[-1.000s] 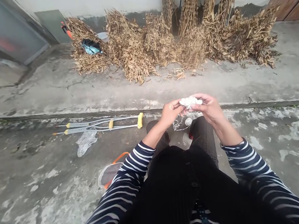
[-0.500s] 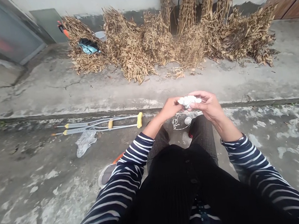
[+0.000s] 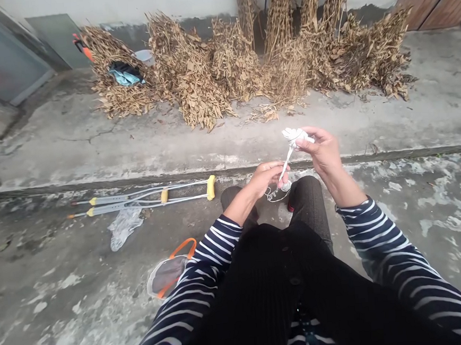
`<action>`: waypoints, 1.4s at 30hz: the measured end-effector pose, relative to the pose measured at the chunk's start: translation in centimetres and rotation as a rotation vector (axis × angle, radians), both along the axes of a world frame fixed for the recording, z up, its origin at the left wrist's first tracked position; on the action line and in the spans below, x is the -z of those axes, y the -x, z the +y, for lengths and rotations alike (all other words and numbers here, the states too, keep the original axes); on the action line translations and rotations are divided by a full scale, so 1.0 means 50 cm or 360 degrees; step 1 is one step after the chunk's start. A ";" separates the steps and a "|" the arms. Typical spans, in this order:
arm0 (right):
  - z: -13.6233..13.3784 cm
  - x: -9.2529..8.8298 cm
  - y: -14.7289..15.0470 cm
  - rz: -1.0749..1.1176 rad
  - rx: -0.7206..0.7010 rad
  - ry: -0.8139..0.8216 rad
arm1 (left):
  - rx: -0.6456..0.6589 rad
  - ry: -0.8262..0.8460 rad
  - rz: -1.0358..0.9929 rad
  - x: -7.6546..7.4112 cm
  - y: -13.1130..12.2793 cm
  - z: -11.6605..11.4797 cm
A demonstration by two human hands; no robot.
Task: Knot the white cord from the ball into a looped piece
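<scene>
My right hand is closed on a white flower-shaped piece with petal-like lobes and thin dark lines across it. A white stem-like strand runs down from the piece to my left hand, whose fingertips pinch it at the lower end. Whether the piece is yarn or cloth is too small to tell. Below the hands, a ball of white yarn lies on the ground between my feet, with loose yarn curled beside it. My left hand partly covers that yarn.
A pair of crutches with yellow pads lies to the left, with a clear plastic bag against it. Nearer me is a grey bag with orange handles. Dried plant bundles lean on the wall beyond the concrete step.
My left hand has moved down and away from my right hand, the strand now stretched between them. The white piece has risen slightly and turned. The view has shifted a little right.
</scene>
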State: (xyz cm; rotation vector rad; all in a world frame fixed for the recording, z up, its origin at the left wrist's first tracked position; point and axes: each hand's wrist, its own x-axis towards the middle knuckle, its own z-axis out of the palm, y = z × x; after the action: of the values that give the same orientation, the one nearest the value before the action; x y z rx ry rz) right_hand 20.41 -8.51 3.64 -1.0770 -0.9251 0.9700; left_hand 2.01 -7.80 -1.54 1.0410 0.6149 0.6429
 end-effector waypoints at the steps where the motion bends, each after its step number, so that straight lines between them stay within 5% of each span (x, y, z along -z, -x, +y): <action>1: 0.000 0.001 -0.005 0.0040 -0.0039 0.0034 | 0.0041 0.0061 -0.0070 0.001 0.006 0.001; 9: -0.013 0.001 -0.026 0.0314 -0.0287 0.0301 | 0.0184 0.0099 -0.0099 0.022 0.015 0.009; 14: -0.026 -0.016 -0.008 0.0289 -0.0324 0.0357 | -0.0310 -0.0227 0.0101 -0.005 -0.019 0.027; 21: -0.030 -0.014 0.018 0.0092 -0.0220 0.0244 | -0.0470 -0.0322 0.0036 -0.039 -0.050 0.015; 34: -0.032 -0.024 0.049 0.0103 -0.0207 0.0143 | -0.0520 -0.0107 0.0271 0.024 -0.072 0.055; 42: -0.012 -0.020 0.032 0.0159 -0.0239 0.0169 | -0.0631 -0.0083 0.0496 0.065 -0.095 0.133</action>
State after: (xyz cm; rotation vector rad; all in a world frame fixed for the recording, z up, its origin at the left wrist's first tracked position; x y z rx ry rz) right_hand 18.81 -9.08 4.62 -1.0489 -0.8901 1.1979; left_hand 6.74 -1.14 -4.80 1.0862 1.0986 0.8512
